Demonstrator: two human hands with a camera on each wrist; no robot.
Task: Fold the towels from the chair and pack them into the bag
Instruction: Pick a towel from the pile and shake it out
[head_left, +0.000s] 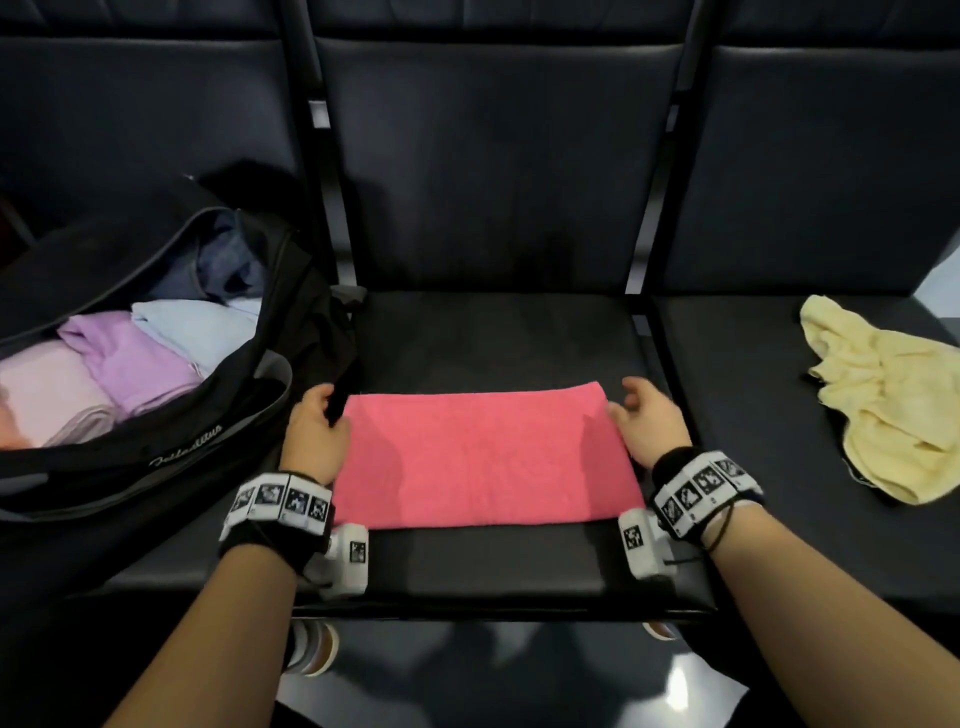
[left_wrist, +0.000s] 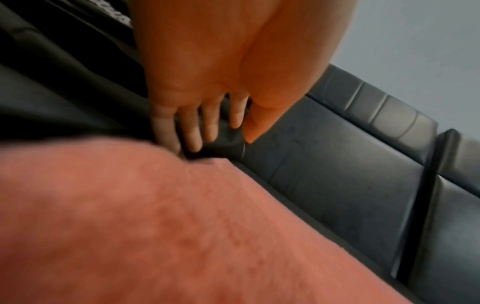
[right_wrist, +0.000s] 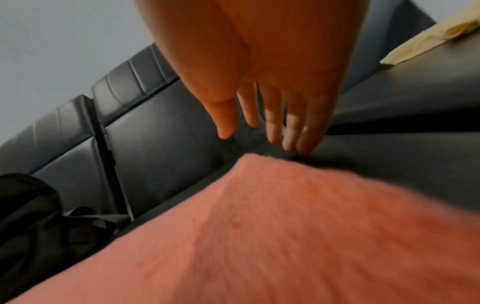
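Note:
A coral-pink towel (head_left: 483, 457) lies folded into a flat rectangle on the middle chair seat (head_left: 493, 566). My left hand (head_left: 322, 410) rests at its far left corner, fingers loosely extended (left_wrist: 192, 133) against a black strap of the bag. At the far right corner my right hand (head_left: 639, 408) hovers with straight fingers (right_wrist: 272, 127), holding nothing. The towel fills the lower part of both wrist views (left_wrist: 155, 226) (right_wrist: 285, 226). An open black bag (head_left: 156, 457) on the left seat holds folded pink, purple and light blue towels. A crumpled yellow towel (head_left: 883, 405) lies on the right seat.
Dark padded seat backs (head_left: 493, 182) rise behind all three seats. The bag's strap (head_left: 343, 395) drapes onto the middle seat beside the pink towel. The yellow towel's edge (right_wrist: 415, 41) shows at the top right of the right wrist view. The floor (head_left: 519, 675) lies below the seat's front edge.

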